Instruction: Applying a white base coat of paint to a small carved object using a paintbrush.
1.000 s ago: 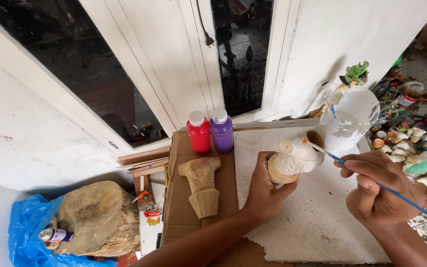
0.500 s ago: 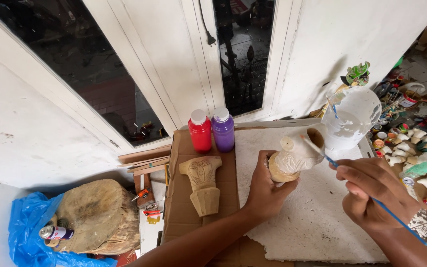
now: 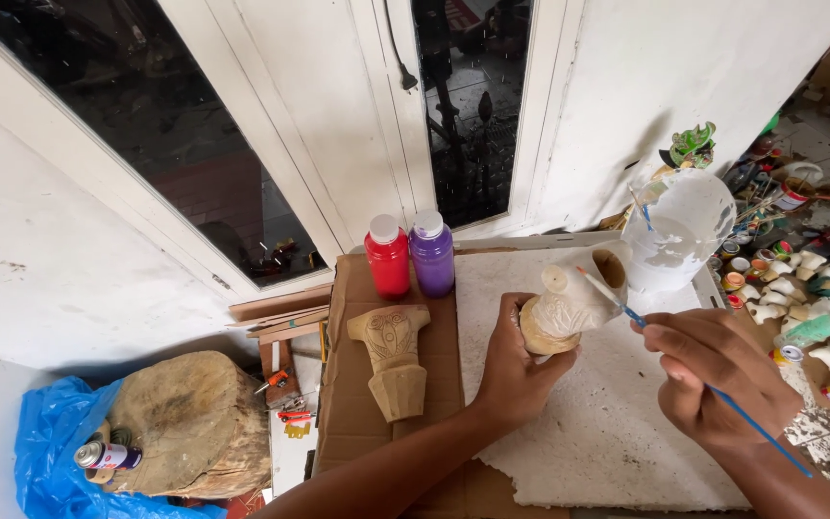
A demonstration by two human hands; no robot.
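Two bottles [image 3: 410,255] behind a carved figure [image 3: 392,358] on cardboard [image 3: 353,423], left of the held figure [image 3: 569,308]; jar [image 3: 679,231] perhaps rightmost.

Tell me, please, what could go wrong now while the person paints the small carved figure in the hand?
1. The left hand holds the carved figure in the air above the white board; a slip might drop it.
2. The right hand holds the thin brush by the white paint container; a wide stroke may knock it.
3. The red bottle and purple bottle stand close behind; an elbow might tip them.
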